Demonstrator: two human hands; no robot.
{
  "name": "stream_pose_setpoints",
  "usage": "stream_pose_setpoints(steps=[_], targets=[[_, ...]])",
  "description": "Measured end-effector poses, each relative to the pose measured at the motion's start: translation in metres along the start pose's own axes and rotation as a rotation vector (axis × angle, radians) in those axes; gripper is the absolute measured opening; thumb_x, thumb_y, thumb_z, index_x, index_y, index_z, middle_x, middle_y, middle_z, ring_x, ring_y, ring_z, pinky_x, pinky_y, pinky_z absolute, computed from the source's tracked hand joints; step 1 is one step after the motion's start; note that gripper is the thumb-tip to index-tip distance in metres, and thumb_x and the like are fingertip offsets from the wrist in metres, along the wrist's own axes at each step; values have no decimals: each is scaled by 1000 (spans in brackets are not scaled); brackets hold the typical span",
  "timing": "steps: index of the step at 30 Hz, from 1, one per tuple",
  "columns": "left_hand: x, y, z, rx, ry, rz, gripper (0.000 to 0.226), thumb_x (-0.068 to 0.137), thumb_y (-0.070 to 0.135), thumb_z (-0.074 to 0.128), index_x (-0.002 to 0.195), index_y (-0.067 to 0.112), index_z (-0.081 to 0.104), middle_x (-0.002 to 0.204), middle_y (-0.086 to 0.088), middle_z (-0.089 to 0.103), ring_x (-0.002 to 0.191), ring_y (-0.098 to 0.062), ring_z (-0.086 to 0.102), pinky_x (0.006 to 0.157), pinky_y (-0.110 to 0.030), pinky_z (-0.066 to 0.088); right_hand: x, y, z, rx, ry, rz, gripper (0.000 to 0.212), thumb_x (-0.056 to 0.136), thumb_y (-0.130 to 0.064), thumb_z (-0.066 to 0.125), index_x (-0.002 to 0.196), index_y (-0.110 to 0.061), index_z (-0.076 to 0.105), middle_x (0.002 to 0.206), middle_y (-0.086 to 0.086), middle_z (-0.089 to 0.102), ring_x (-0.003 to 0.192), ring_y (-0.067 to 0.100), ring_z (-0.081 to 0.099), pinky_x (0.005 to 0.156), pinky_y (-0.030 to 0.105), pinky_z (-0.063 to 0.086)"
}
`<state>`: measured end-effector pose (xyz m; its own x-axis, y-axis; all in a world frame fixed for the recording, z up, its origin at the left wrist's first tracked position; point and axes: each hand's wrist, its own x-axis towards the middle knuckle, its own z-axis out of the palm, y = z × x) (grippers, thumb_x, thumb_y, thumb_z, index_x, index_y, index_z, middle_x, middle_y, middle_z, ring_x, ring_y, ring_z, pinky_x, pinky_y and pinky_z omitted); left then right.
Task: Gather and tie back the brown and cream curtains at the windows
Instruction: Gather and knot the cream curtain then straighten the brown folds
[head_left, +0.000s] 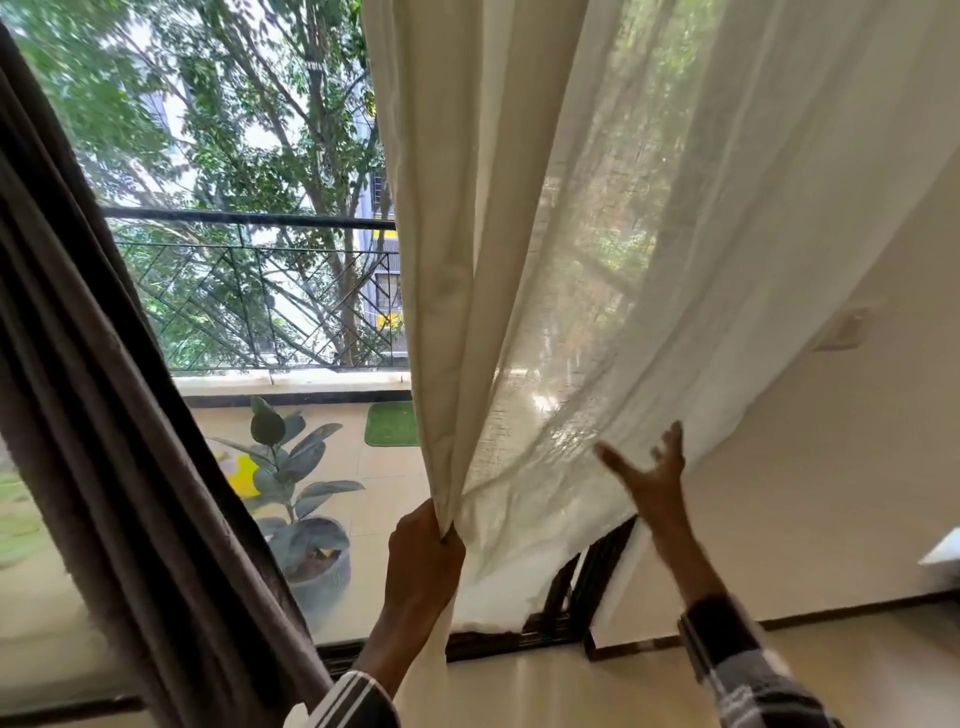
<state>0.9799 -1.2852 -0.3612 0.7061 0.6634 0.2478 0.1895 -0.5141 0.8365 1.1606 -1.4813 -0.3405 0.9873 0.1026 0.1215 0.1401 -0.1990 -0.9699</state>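
A cream curtain hangs in front of a large glass door, its thicker folds bunched at its left edge and a sheer layer spreading to the right. My left hand grips the bunched cream folds low down. With fingers spread, my right hand reaches up under the sheer layer's lower right edge and lifts it. A brown curtain hangs slanted along the left side, touched by neither hand.
Through the glass are a balcony with a potted rubber plant, a green mat and a black railing. A cream wall with a switch plate stands at the right. The dark door frame runs along the floor.
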Motion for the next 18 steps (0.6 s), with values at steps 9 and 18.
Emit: stream_pose_setpoints(steps=[9,18], targets=[[9,1,-2,27,-21,13,17,81,-7,50,67,1,56,57,5,55,55,-22,60,49,-31,45,-4,-70,29,292,-479,-132,67,61,-37,91,119,-28,59,110,-10,73,105,9,68,82,21,54],[11,-8,0,76,15,39,36,74,-7,48,57,22,36,55,1,55,56,-32,57,48,-33,35,-78,11,74,-158,68,-186,20,83,-25,78,84,-6,73,63,-10,60,60,3,61,57,14,49]])
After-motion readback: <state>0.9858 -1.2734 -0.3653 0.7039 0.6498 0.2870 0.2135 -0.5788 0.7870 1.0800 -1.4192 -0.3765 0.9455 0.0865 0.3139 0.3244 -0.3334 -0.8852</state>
